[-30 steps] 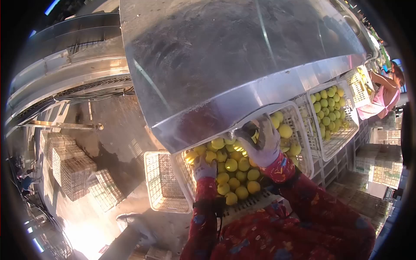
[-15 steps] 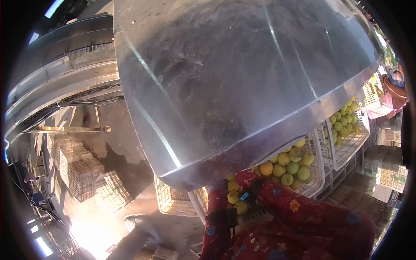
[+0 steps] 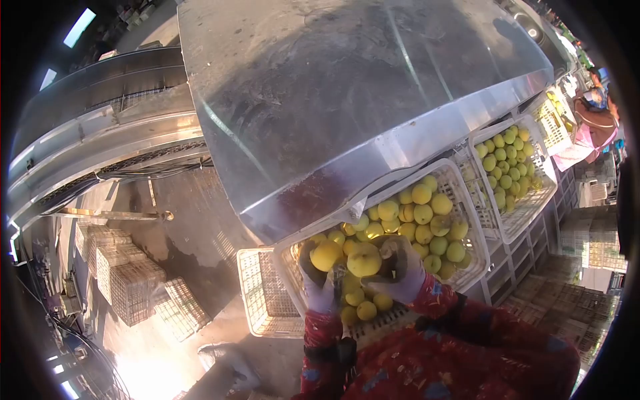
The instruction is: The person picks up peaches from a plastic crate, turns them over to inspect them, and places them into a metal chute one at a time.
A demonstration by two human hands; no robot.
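Note:
My left hand (image 3: 315,281), in a pale glove with dark fingers, is closed on a round yellow fruit (image 3: 327,255). Beside it, my right hand (image 3: 401,275) wears a matching glove and grips another yellow fruit (image 3: 365,260). Both fruits are held close together above a white plastic crate (image 3: 477,235). Yellow and greenish fruits (image 3: 423,213) lie in that crate, partly hidden by my hands. A metal table (image 3: 300,127) overhangs the crate's far side.
A second white crate of fruit (image 3: 505,163) stands to the right, with a person (image 3: 593,120) farther beyond. Left of my hands is another white crate (image 3: 267,287). Stacked crates (image 3: 130,280) stand on the floor at left, below metal conveyor rails (image 3: 107,127).
My hands have come out from beneath the table edge and now show with a fruit in each. The view has shifted, showing more of the fruit crates.

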